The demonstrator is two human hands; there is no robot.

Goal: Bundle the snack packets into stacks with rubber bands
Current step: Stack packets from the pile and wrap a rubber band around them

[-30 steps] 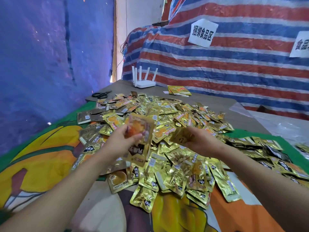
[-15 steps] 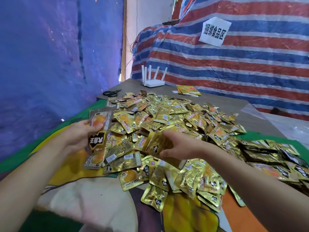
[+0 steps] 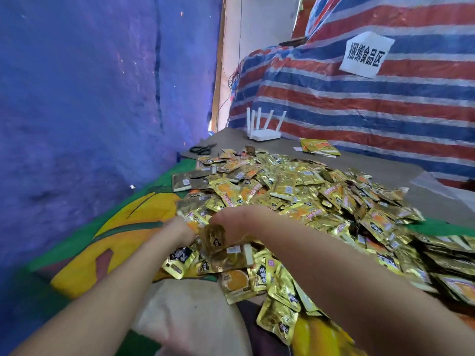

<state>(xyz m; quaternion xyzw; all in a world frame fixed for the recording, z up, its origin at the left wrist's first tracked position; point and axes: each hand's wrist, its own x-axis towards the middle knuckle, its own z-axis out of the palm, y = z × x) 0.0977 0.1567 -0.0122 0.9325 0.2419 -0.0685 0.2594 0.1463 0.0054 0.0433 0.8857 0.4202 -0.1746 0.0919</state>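
Note:
A big heap of gold snack packets [image 3: 295,191] covers the printed table cloth [image 3: 123,237]. Both hands meet at the heap's near left edge. My left hand [image 3: 178,231] is seen from the back with its fingers curled out of sight, and the orange edge of the packets [image 3: 194,224] it holds shows just past it. My right hand [image 3: 237,222] reaches across from the right and pinches a gold packet [image 3: 216,238] that hangs below its fingers, right beside the left hand. No rubber band is visible.
A white router [image 3: 263,134] and black scissors [image 3: 203,149] lie at the table's far end, with a yellow packet bundle [image 3: 318,146] beside them. Dark squared stacks [image 3: 181,181] sit at the heap's left. Blue tarp closes the left side and striped tarp the back.
My left hand came back in from the left with its packets. My right hand moved left with a gold packet, so the two hands now meet at the heap's near left edge.

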